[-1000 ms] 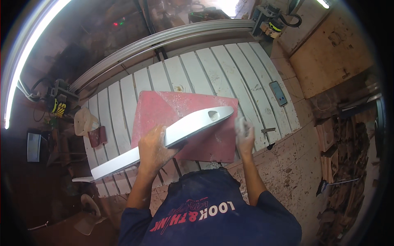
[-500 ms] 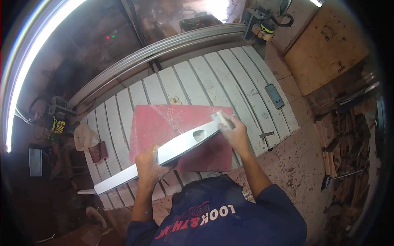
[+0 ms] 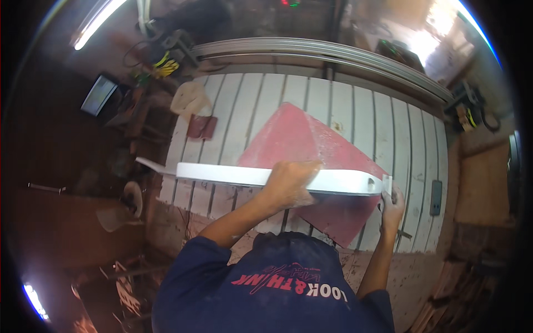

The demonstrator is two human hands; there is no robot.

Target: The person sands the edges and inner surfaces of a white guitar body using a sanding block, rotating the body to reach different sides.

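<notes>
A long white board (image 3: pixel 233 173) with a rounded right end and an oval hole (image 3: pixel 371 184) near that end is held level across the work table. My left hand (image 3: pixel 291 183) is closed around its middle. At the rounded tip, my right hand (image 3: pixel 393 206) grips a small pale block (image 3: pixel 387 184), which is up against the board's end. A thin white strip (image 3: pixel 154 165) sticks out past the board's left end. Beneath the board lies a dusty red sheet (image 3: pixel 338 147), its corners pointing toward and away from me.
The table has white slats (image 3: pixel 266 94) with dark gaps. A beige cap (image 3: pixel 190 100) and a dark red roll (image 3: pixel 201 127) lie at its left. A phone (image 3: pixel 436 197) and a small metal piece (image 3: pixel 404 235) are at the right. A metal rail (image 3: pixel 327 50) spans the far side.
The view has turned, so board and table appear rotated. My right hand, with the block, has moved from the board's upper face to its rounded tip. The left hand still grips the board.
</notes>
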